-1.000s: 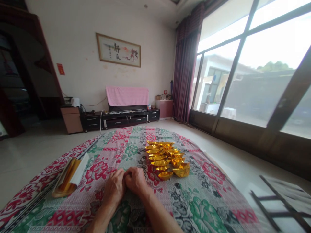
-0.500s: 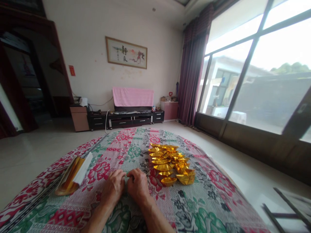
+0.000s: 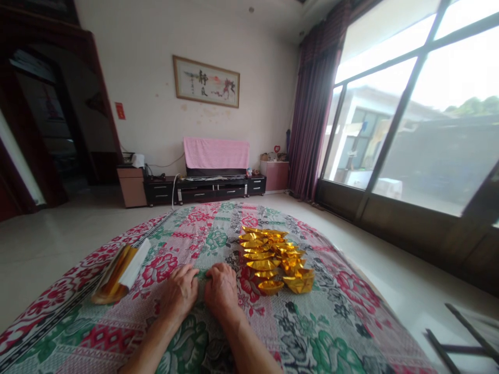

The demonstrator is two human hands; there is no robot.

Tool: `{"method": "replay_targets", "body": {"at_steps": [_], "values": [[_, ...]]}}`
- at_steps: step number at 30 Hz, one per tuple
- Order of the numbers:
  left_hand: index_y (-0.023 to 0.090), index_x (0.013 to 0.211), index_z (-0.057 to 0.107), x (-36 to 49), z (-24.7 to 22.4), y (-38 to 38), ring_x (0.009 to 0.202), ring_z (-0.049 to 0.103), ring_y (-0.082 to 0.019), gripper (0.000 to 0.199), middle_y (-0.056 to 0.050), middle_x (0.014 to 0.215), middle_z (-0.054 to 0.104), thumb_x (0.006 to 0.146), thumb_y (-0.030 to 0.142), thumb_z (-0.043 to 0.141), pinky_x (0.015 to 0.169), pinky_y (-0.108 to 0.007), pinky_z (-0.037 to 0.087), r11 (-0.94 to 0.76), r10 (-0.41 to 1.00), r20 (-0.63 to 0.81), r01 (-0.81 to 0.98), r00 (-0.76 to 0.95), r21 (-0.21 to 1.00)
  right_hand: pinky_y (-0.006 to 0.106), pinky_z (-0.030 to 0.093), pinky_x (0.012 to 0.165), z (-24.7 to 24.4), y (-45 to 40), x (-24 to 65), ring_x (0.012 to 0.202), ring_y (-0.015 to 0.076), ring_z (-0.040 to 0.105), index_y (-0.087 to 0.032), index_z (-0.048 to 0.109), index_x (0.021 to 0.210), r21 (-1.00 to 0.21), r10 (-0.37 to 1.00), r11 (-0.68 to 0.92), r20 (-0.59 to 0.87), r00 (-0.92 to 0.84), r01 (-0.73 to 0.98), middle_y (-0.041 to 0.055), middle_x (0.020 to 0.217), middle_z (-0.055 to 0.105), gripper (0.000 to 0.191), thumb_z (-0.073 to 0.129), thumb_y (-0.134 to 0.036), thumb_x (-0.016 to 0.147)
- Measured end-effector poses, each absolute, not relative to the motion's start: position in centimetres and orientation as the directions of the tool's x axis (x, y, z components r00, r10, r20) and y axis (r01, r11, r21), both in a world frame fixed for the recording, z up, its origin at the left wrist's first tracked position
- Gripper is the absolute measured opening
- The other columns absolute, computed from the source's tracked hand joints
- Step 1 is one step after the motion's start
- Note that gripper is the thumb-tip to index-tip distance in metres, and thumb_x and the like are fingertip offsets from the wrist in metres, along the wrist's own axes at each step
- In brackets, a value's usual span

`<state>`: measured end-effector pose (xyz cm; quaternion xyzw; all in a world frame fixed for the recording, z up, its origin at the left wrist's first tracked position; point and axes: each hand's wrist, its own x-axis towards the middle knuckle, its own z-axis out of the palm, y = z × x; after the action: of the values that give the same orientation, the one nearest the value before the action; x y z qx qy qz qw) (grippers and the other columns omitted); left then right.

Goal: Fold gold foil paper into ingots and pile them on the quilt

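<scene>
My left hand (image 3: 182, 286) and my right hand (image 3: 220, 285) rest palm down, side by side with a small gap, on the flowered tablecloth (image 3: 218, 240). Fingers on both are bent and close together, and whatever lies under them is hidden. Several shiny gold paper ingots (image 3: 262, 265) stand in rows just right of my right hand. Off to the left of my left hand is an open bundle of gold paper sheets (image 3: 121, 270) in a pale wrapper (image 3: 135, 264).
A dark frame (image 3: 456, 337), perhaps a chair, stands on the floor right of the table. Beyond the table's far edge is a low black TV cabinet (image 3: 202, 195), with a pink cloth (image 3: 217, 153) over the screen. Large windows (image 3: 436, 135) line the right side.
My hands have drawn slightly apart at the fingertips. The view has shifted a little, so the room sits slightly farther right. The ingots and the paper bundle stay put on the cloth.
</scene>
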<state>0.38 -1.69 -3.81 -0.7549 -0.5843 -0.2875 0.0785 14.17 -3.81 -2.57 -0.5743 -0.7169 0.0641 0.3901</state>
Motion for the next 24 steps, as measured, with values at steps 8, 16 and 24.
{"method": "replay_targets", "body": {"at_steps": [8,16,24], "values": [[0.015,0.093,0.066,0.9,-2.8,-2.4,0.100,0.054,-0.023,0.028,-0.011,0.103,0.062,0.079,0.015,0.042,0.091,-0.038,0.042,-0.303,0.847,0.517,0.911,0.123,0.280,0.031,0.034,0.083,-2.7,-3.5,14.3,0.092,0.0197,0.050,-0.021,0.063,0.081,-0.515,0.850,0.359,0.525,-0.045,0.778,0.0049,0.091,0.060,0.022,0.049,-0.010,0.068],[0.017,0.098,0.063,-0.6,-0.3,-2.4,0.100,0.054,-0.020,0.028,-0.008,0.106,0.062,0.082,0.018,0.040,0.092,-0.033,0.041,-0.235,0.772,0.630,0.885,-0.082,0.402,0.030,0.034,0.082,-2.2,-3.4,14.7,0.090,0.0188,0.052,-0.022,0.064,0.078,-0.482,0.846,0.379,0.527,-0.085,0.790,0.0048,0.090,0.061,0.022,0.049,-0.009,0.069],[0.014,0.100,0.062,-8.3,1.5,-1.8,0.109,0.050,-0.022,0.033,-0.011,0.110,0.059,0.081,0.023,0.037,0.099,-0.033,0.034,-0.011,0.574,0.733,0.891,-0.366,0.453,0.030,0.034,0.083,-1.6,-3.9,13.7,0.099,0.0190,0.050,-0.021,0.060,0.097,-0.431,0.815,0.469,0.548,-0.189,0.770,0.0056,0.101,0.059,0.035,0.046,-0.006,0.069]]}}
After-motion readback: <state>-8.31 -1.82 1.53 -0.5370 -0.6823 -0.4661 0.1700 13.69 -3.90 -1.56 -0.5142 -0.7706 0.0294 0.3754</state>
